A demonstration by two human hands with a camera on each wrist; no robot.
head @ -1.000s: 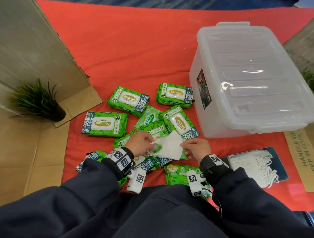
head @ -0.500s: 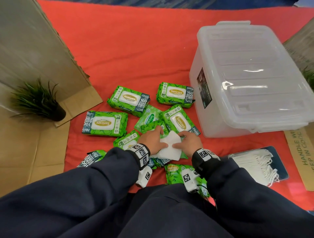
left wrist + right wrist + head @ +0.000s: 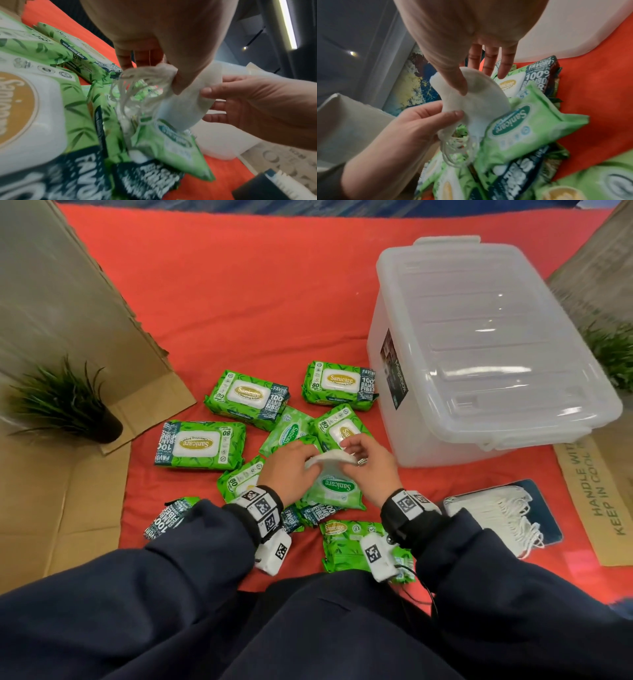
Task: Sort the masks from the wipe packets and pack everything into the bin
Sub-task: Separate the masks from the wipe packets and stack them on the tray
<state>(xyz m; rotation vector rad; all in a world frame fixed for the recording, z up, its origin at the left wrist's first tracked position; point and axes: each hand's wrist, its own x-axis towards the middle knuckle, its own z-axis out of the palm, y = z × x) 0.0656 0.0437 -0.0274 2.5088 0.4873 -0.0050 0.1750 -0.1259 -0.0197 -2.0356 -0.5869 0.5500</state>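
Soft white fabric, the face mask [image 3: 329, 457] hangs above the wipe packets [image 3: 337, 487], pinched by the left hand [image 3: 287, 466] near its ear loops [image 3: 130, 86] and by the right hand [image 3: 371, 465] at its body; light, floppy, best held by its edges.

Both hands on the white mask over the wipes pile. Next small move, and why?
Probably carry the mask right and lay it on the mask stack. Both the left hand and right hand pinch it clear of the wipe packets, and the bin has its lid on.
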